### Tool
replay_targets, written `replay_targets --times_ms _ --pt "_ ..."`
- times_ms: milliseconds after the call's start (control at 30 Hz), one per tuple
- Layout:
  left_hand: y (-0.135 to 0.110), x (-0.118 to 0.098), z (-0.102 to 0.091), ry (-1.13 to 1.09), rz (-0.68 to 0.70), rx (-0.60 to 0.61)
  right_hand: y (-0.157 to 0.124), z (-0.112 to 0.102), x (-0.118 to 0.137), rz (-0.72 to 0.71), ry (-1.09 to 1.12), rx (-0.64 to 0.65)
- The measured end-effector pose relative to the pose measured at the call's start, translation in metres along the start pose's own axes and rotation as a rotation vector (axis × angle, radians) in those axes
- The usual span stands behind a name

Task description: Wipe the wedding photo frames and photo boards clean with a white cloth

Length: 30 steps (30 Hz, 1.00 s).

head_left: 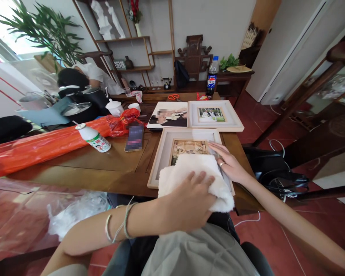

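Observation:
On the table in front of me lies a light wooden picture frame (154, 168) with a picture inside. A white cloth (195, 163) covers its near part. My left hand (191, 199), bracelets on the wrist, presses the cloth down with bent fingers. My right hand (230, 165), wearing a ring, lies along the frame's right edge with fingers stretched out and holds nothing. Beyond it are a second framed photo (237, 120) and a photo panel (158, 109), side by side.
Left of the frame are a phone (134, 138), a white bottle (93, 138) and a long red plastic-wrapped bundle (60, 136). Orange-handled scissors (173, 97) and a cola bottle (212, 78) stand farther back. Another person (94, 73) bends over at the back left.

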State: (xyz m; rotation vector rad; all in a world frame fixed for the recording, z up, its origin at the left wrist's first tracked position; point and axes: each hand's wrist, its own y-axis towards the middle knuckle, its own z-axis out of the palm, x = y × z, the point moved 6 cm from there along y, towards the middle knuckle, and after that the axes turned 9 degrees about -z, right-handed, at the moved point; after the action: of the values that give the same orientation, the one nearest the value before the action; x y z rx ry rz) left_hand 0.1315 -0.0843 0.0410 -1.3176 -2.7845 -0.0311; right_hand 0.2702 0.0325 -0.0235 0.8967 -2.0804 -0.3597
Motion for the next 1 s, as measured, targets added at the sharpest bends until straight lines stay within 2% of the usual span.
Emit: replay_targets --times_ms 67,200,267,333,467,600,733,833,933,1000 --pt "0.012 0.015 0.008 0.005 -0.078 0.0 0.0 0.0 -0.001 -0.008 -0.005 -0.002" --pt "0.04 0.068 0.028 0.043 -0.282 0.004 -0.001 0.0 0.0 -0.051 -0.001 -0.004" --pt "0.052 0.091 0.031 0.048 -0.29 -0.021 -0.001 0.001 0.0 -0.057 0.002 -0.005" --pt "0.064 0.106 0.03 0.047 -0.223 -0.066 -0.001 0.001 0.0 -0.054 0.001 -0.01" --pt "0.09 0.117 0.025 0.015 -0.101 -0.154 0.0 0.001 0.0 -0.055 -0.015 -0.01" --pt "0.111 0.11 0.028 0.001 -0.029 -0.12 0.0 0.001 -0.001 -0.042 -0.031 -0.006" --pt "0.1 0.11 0.024 0.044 -0.074 -0.147 0.0 0.001 0.0 -0.045 -0.015 0.0" --pt "0.08 0.119 0.023 0.087 -0.142 -0.094 0.0 0.001 0.001 -0.05 0.005 0.0" --pt "0.059 0.126 0.021 0.141 -0.287 -0.025 0.0 0.001 0.001 -0.032 0.011 0.003" --pt "0.047 0.118 0.018 0.165 -0.375 0.007 -0.001 0.001 0.0 -0.024 0.006 0.003"
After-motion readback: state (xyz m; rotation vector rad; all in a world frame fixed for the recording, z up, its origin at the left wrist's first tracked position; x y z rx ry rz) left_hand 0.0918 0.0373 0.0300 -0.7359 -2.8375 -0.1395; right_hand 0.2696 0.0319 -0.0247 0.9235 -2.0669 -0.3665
